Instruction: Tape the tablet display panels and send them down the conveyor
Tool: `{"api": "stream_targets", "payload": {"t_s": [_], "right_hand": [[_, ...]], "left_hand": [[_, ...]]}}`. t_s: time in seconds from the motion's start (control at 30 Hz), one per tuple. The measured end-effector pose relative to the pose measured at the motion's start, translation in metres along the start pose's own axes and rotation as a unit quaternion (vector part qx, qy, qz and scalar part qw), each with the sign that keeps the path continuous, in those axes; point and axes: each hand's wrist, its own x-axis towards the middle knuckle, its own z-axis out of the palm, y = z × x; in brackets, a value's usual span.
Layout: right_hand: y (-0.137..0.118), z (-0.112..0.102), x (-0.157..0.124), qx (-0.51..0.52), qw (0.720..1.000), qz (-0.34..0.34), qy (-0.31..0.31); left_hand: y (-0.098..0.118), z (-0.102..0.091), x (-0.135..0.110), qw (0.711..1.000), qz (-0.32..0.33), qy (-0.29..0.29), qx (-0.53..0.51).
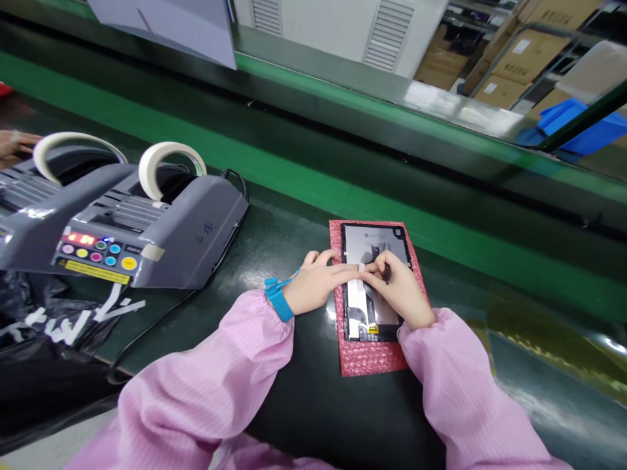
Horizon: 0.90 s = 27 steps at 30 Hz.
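Note:
A tablet screen panel, grey-backed with a black frame, lies face down on a pink bubble-wrap sheet. Along its middle runs a dark ribbon cable, with a yellow patch near the lower end. My left hand reaches over from the left, fingers stretched out, its index fingertip touching a small white tape piece. From the right, my right hand pinches at the same spot, thumb and finger closed by the tape. Black tweezers, partly hidden, are held in its curled fingers.
Two grey tape dispensers carrying white tape rolls stand at the left. Beside them lie tape scraps on black plastic and a cable. Another person's hand shows at the far left. A green ledge runs behind.

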Motion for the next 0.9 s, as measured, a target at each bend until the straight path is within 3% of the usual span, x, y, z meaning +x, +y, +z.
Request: {"api": "stream_targets", "payload": {"t_s": [0.4, 0.53, 0.67, 0.77, 0.9], "right_hand": [[0.007, 0.002, 0.004, -0.034, 0.999, -0.011, 0.019], [0.003, 0.006, 0.020, -0.075, 0.994, -0.036, 0.066], [-0.002, 0.003, 0.031, -0.137, 0.977, -0.052, 0.153], [-0.002, -0.008, 0.029, -0.101, 0.974, -0.035, 0.199], [0.005, -0.022, 0.021, -0.063, 0.978, -0.030, 0.198]], "left_hand": [[-0.001, 0.010, -0.004, 0.994, 0.028, 0.036, 0.096], [0.002, 0.017, -0.006, 0.992, 0.007, 0.076, 0.099], [0.004, 0.022, -0.009, 0.986, 0.011, 0.111, 0.128], [0.012, 0.023, -0.012, 0.980, 0.046, 0.126, 0.148], [0.033, 0.025, -0.016, 0.972, 0.134, 0.113, 0.159]]}}
